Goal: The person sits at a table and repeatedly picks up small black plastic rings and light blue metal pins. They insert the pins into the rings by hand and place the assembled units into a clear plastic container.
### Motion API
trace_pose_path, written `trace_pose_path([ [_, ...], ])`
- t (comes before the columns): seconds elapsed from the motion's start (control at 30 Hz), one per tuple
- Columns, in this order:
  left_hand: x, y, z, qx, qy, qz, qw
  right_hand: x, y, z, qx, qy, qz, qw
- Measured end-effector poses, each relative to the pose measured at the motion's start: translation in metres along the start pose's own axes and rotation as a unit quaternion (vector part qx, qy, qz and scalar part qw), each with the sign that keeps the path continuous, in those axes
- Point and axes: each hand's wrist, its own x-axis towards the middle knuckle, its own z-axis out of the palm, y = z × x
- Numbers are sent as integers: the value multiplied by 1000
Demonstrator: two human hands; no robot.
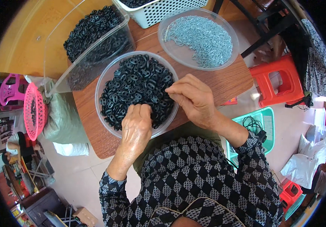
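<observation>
The left grip is resting among black pieces, its closure hidden; the right grip is pressing thumb and fingers together, any contents unclear. Beneath both, the bowl is holding plenty left; nothing finished is showing.

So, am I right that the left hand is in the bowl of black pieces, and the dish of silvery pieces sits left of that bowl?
Not quite: the head view shows the dish right of the bowl; the left hand is indeed among the black pieces.
</observation>
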Motion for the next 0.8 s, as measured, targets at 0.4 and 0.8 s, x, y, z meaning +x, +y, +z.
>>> trace_pose_path([
  [0.4, 0, 7, -25, -98, 63, -32, 993, 49, 83, -72, -289, -136, -16, 947],
  [0.8, -13, -3, -19, -422, 105, -207, 877, 70, 90, -75, -313, -252, 46, 915],
])
